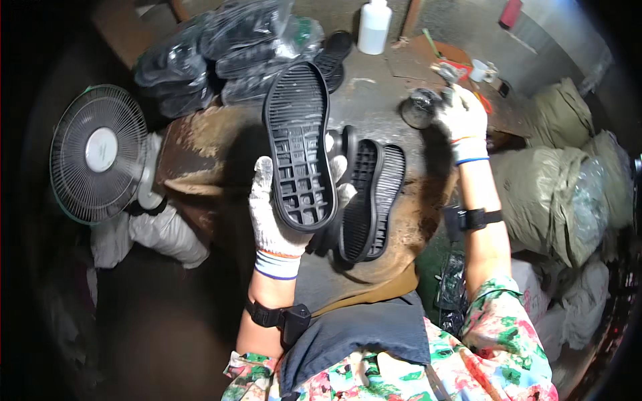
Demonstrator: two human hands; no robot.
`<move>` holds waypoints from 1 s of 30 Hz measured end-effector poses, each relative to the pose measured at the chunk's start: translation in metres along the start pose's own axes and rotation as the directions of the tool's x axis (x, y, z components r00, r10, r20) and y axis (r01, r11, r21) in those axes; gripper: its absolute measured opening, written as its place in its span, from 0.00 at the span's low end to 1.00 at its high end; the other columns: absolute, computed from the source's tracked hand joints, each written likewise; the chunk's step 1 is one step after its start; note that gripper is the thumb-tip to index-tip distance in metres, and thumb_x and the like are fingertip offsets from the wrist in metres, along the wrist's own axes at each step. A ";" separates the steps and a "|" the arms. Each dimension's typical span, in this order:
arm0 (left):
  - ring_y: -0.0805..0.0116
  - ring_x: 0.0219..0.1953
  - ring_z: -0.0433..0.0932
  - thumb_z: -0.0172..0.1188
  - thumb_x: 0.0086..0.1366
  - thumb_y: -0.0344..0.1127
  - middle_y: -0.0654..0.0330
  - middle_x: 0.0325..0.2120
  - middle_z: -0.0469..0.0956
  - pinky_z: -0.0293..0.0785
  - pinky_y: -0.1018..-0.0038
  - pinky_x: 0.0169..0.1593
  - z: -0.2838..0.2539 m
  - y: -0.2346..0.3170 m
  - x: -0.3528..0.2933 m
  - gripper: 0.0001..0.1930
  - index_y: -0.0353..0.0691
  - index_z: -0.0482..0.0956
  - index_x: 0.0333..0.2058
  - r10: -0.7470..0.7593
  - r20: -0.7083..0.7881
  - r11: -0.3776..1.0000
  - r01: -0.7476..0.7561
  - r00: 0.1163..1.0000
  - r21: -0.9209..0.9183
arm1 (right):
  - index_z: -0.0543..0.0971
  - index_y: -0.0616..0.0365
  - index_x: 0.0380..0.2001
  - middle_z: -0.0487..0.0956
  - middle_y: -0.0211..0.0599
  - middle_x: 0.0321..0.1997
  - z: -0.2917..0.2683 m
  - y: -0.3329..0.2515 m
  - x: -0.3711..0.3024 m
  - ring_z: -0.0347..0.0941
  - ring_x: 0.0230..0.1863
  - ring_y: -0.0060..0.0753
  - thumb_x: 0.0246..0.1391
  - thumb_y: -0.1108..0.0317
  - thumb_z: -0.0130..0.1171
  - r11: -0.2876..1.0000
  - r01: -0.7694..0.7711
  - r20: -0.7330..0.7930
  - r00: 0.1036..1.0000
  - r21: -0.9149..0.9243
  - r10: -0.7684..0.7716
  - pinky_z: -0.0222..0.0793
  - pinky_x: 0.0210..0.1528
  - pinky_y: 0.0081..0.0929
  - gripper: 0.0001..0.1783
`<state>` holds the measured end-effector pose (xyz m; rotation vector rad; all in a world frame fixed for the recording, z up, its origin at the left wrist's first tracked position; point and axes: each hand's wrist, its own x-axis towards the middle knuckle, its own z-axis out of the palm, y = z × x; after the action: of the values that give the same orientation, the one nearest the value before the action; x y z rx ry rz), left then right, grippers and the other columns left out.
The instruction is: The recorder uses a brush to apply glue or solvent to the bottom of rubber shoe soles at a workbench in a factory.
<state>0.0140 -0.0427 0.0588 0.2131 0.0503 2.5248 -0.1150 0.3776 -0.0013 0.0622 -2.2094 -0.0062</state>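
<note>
My left hand [274, 207], in a white knit glove, is closed around a black shoe sole [299, 147]. The sole stands tilted up, its ribbed and gridded inner side toward me. Beneath and to its right, more black soles [371, 200] lean together on the worn table. My right hand [466, 117], also gloved, is stretched out to the far right beside a small dark round pot [420, 108]. Its fingers are closed at the pot's edge; whatever they hold is too small and dark to make out.
Plastic-wrapped black bundles [234, 50] lie at the back left, near a white bottle [374, 28]. A fan [100, 150] stands at the left. Stuffed sacks [535, 200] crowd the right side. A small white cup [478, 70] sits beyond my right hand.
</note>
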 end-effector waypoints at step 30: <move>0.37 0.48 0.85 0.43 0.80 0.55 0.32 0.52 0.80 0.86 0.53 0.51 -0.010 0.022 -0.025 0.33 0.26 0.70 0.64 -0.023 -0.287 0.900 0.146 0.958 0.412 | 0.87 0.56 0.42 0.88 0.31 0.44 -0.194 -0.221 -0.053 0.82 0.46 0.27 0.54 0.74 0.72 0.066 -0.472 0.475 0.859 0.879 -0.188 0.73 0.60 0.32 0.11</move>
<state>0.0201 -0.0752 0.0468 0.0271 0.7193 2.4063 0.0820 0.1632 0.0663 0.6842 -2.1864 1.9268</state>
